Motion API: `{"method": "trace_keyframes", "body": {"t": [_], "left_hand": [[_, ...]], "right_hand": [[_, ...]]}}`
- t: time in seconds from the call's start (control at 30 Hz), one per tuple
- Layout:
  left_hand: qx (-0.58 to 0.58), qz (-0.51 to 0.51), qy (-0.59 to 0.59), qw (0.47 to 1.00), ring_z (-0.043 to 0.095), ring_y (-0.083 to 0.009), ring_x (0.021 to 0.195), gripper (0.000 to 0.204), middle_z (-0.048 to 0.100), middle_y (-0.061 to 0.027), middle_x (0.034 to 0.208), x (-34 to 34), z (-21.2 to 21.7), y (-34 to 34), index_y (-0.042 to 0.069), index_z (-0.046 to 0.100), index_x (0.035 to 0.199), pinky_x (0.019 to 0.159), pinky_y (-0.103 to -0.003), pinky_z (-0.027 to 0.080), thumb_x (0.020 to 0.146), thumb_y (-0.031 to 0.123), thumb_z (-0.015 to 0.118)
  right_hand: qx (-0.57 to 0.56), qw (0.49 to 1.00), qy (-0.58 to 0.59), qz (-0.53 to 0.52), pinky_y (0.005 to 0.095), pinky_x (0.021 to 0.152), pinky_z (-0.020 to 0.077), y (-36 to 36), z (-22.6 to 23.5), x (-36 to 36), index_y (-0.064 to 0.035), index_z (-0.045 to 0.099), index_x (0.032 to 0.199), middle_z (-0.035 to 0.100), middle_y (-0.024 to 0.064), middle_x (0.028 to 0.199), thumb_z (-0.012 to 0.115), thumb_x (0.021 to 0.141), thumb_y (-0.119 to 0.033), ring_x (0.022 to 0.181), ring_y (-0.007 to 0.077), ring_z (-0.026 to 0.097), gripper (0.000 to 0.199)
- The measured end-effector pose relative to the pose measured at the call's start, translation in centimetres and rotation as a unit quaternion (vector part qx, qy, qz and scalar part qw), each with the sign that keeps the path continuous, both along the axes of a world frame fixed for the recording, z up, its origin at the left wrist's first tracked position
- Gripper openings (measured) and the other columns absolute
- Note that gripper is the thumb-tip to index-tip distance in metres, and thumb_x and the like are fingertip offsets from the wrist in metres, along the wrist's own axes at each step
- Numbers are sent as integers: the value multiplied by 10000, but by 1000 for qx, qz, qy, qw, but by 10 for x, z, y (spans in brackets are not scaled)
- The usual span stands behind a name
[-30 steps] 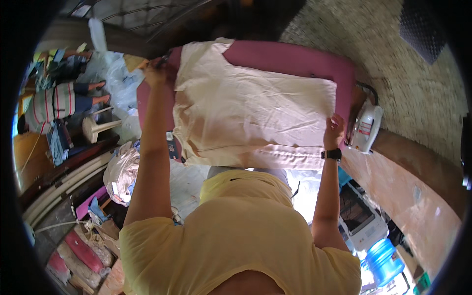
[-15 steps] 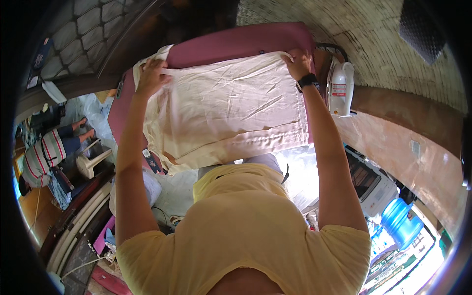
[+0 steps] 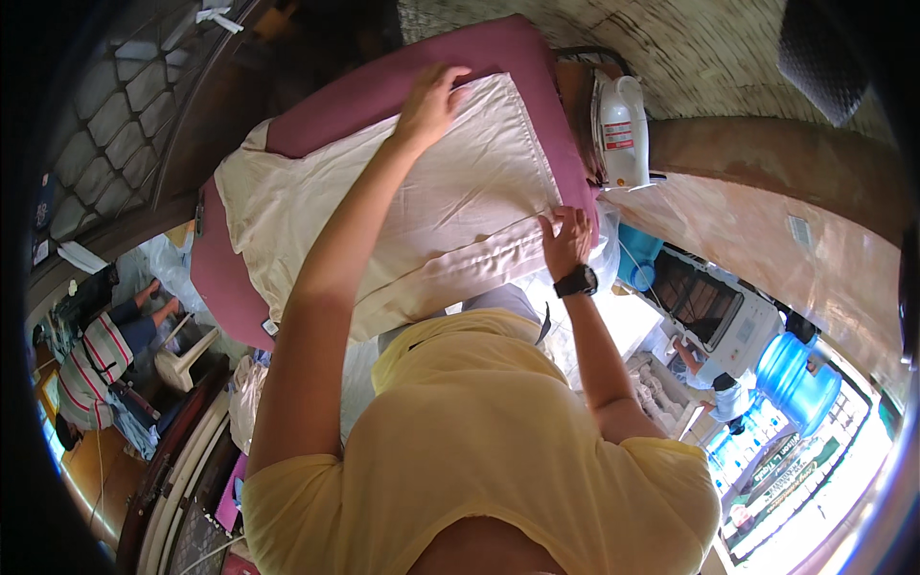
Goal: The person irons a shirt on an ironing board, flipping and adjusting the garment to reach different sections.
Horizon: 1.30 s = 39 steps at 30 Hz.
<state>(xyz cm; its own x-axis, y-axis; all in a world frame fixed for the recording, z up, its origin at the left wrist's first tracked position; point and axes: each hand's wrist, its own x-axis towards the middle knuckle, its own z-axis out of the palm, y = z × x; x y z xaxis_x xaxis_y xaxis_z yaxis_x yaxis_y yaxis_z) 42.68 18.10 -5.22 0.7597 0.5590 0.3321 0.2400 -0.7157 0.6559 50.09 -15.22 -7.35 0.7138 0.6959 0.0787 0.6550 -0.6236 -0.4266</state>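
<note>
A cream cloth (image 3: 393, 225), wrinkled along its near side, lies spread over a maroon padded ironing board (image 3: 355, 96). I cannot tell which kind of garment or linen it is. My left hand (image 3: 429, 107) is over the cloth's far edge, left of its far right corner, with fingers apart and nothing held. At the cloth's right edge, towards its near corner, rests my right hand (image 3: 569, 243), wearing a black watch. Its fingers are spread and it grips nothing. A white iron (image 3: 623, 134) stands past the board's right end.
Along the right runs a brown-edged wall (image 3: 767, 139). A blue water jug (image 3: 795, 383) and a person (image 3: 724, 393) are at the lower right. To the left, another person (image 3: 96, 364) sits near a pale plastic stool (image 3: 182, 362). A metal lattice (image 3: 115, 125) is at the far left.
My left hand has left the cloth's far left corner and moved right along the far edge. My right hand has come nearer down the right edge. The view has shifted.
</note>
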Motion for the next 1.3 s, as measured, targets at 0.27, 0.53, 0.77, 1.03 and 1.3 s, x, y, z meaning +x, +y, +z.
{"method": "trace_keyframes", "body": {"t": [0.27,0.53,0.77,1.03,1.3], "left_hand": [[102,106,19,989,527,-277,990,185,589,-24,1002,69,-44,-24,158,612,977,812,-476,364,822,215,695],[90,126,6,988,540,-273,961,179,601,-21,977,77,-34,-27,151,601,961,818,-477,368,838,224,710],[61,-78,-14,995,553,-278,967,188,580,-55,971,39,-20,-100,123,575,957,832,-415,429,812,112,694],[119,-143,108,977,288,-275,1434,577,404,-80,1475,15,-7,-148,97,505,1353,1161,-493,256,877,382,663],[-287,-174,37,941,510,-275,1264,269,591,-107,1268,44,-11,-93,71,612,1194,1099,-394,379,939,17,546]], "right_hand": [[107,984,129,-62,457,736,449,4,2,-2,-45,578,860,633,130,830,716,849,-195,824,348,596,205],[90,984,69,-135,371,604,493,-10,-24,7,-35,553,847,635,98,713,715,885,-215,627,255,626,245],[100,981,106,-126,394,601,486,-14,-24,14,-29,534,849,618,102,717,709,881,-193,636,274,621,242],[16,940,-313,-131,587,937,390,38,31,74,41,491,1270,486,298,1198,602,919,-329,1109,476,473,522],[-29,970,218,-100,413,628,525,88,76,221,19,666,921,633,151,683,584,873,-637,663,284,666,663]]}}
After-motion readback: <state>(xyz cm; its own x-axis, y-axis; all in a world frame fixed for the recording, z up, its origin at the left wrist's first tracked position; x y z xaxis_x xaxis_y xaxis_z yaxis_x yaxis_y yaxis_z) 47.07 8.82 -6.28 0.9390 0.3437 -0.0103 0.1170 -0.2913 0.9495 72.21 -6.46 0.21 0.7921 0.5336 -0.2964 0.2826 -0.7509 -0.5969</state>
